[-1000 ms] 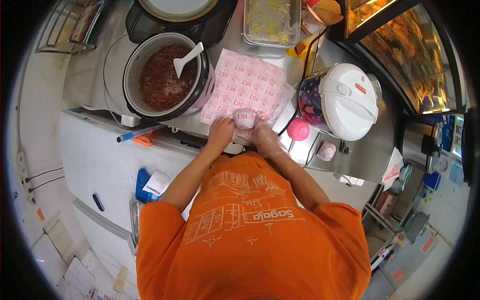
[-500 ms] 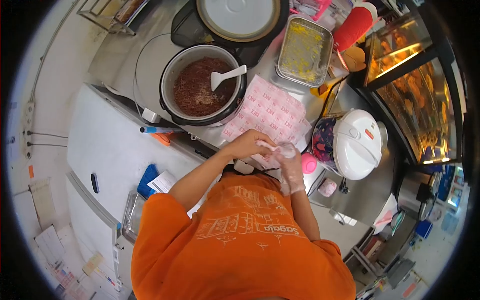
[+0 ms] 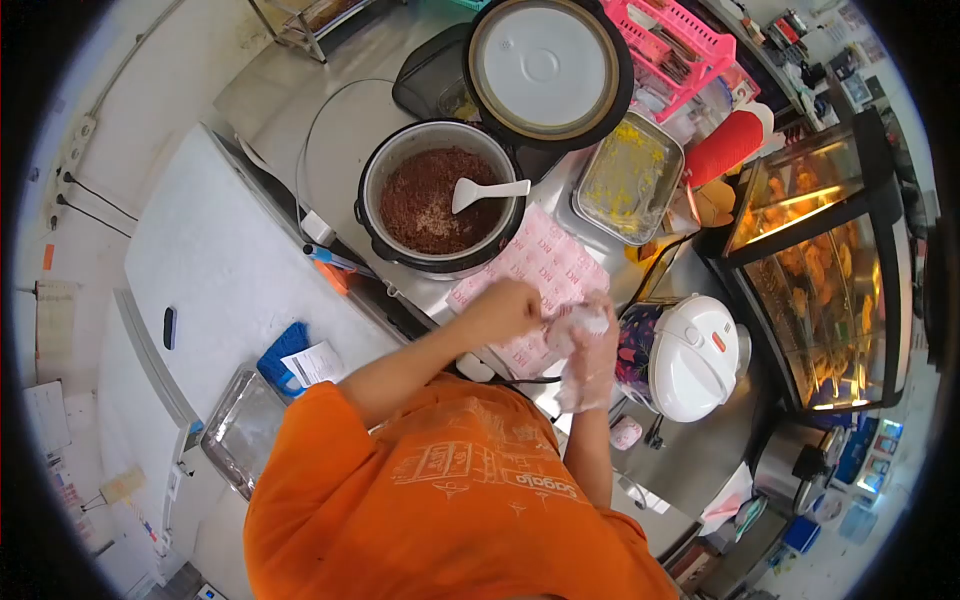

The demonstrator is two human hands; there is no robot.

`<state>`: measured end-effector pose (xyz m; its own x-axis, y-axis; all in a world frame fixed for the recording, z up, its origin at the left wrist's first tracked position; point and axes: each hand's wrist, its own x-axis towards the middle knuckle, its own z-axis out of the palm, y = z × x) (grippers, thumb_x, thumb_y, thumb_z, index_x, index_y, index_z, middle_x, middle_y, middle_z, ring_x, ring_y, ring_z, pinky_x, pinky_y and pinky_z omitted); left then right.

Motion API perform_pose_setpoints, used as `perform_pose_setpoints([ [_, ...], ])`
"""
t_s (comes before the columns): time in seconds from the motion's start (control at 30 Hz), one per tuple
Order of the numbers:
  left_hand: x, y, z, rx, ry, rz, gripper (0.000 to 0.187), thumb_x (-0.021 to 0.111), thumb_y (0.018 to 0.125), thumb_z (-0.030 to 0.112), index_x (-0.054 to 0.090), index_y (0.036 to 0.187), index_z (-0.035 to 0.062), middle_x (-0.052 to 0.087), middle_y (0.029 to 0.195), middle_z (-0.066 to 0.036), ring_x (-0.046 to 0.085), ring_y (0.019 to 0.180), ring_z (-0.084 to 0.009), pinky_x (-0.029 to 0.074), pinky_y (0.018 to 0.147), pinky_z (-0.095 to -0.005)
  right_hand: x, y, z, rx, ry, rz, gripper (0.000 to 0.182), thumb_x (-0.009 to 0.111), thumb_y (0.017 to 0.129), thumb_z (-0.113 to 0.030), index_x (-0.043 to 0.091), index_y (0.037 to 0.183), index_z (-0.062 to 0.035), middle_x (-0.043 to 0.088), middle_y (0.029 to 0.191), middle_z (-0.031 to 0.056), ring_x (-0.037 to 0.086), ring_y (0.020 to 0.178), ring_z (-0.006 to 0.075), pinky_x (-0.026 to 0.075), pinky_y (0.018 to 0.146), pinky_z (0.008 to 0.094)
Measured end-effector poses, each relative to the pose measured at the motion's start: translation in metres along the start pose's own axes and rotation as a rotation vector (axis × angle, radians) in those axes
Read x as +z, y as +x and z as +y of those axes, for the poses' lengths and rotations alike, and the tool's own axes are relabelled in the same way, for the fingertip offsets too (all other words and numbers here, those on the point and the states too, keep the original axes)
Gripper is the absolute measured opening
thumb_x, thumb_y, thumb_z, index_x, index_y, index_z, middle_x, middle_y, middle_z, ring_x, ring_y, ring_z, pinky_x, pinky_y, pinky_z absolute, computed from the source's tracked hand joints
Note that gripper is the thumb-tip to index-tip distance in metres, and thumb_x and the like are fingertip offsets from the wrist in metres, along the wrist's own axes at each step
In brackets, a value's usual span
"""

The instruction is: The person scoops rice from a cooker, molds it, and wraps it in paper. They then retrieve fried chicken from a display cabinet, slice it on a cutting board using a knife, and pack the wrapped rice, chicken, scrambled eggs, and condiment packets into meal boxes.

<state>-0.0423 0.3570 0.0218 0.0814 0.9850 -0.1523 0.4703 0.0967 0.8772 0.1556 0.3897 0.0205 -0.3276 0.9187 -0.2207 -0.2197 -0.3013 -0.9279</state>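
Clear plastic covers my right hand (image 3: 590, 352), which cups a small wrapped bundle (image 3: 578, 322); my bare left hand (image 3: 507, 306) pinches its paper, both hands together above the pink printed sheets (image 3: 545, 270), just near of the rice pot (image 3: 440, 200).

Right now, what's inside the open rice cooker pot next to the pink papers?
The pot holds dark reddish-brown rice with a white paddle resting in it. What lies beneath the rice's surface is hidden.

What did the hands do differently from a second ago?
Both hands lifted the small wrapped bundle off the pink printed paper; the left hand and gloved right hand now hold it raised between them. The spoon stayed in the pot of red rice.
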Motion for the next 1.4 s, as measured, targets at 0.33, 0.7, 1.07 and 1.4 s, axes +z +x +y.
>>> perform_pose_setpoints([
  [0.33,-0.076,0.071,-0.012,0.246,0.419,0.677,0.018,0.065,0.091,0.014,0.066,0.105,0.0042,0.068,0.101,-0.013,0.064,0.097,-0.0357,0.052,0.082,-0.049,0.102,0.19,-0.141,-0.241,-0.535,-0.258,0.095,0.08,0.081,-0.023,0.027,0.157,-0.0023,0.052,0.139,0.0192,0.064,0.106,0.0225,0.059,0.081,0.0343],
  [0.7,0.093,0.003,-0.12,0.428,0.22,0.117,0.044,0.059,0.081,-0.004,0.066,0.123,0.0066,0.061,0.135,-0.014,0.056,0.128,-0.0305,0.05,0.105,-0.0401,0.088,0.233,-0.17,-0.069,-0.079,-0.139,0.04,0.068,0.09,-0.035,0.064,0.119,-0.0065,0.067,0.112,0.0094,0.067,0.095,0.0227,0.057,0.086,0.0388],
  [1.07,0.005,-0.227,-0.112,-0.564,0.464,1.057,0.056,0.072,0.083,0.022,0.054,0.131,-0.0002,0.056,0.131,-0.023,0.05,0.125,-0.0403,0.039,0.109,-0.046,0.135,0.063,-0.09,-0.067,-0.622,-0.367,0.082,0.071,0.078,-0.011,0.04,0.154,-0.0093,0.054,0.141,0.0129,0.065,0.105,0.0212,0.053,0.093,0.0327],
  [1.4,-0.092,-0.346,-0.227,-1.014,0.727,0.622,0.074,0.09,0.069,0.038,0.06,0.123,-0.0029,0.067,0.116,-0.026,0.062,0.111,-0.0409,0.05,0.095,-0.0467,0.057,-0.002,0.015,-0.046,-0.659,-0.386,0.078,0.082,0.077,-0.038,0.051,0.14,-0.0024,0.061,0.131,0.0218,0.058,0.123,0.0324,0.049,0.101,0.04],
])
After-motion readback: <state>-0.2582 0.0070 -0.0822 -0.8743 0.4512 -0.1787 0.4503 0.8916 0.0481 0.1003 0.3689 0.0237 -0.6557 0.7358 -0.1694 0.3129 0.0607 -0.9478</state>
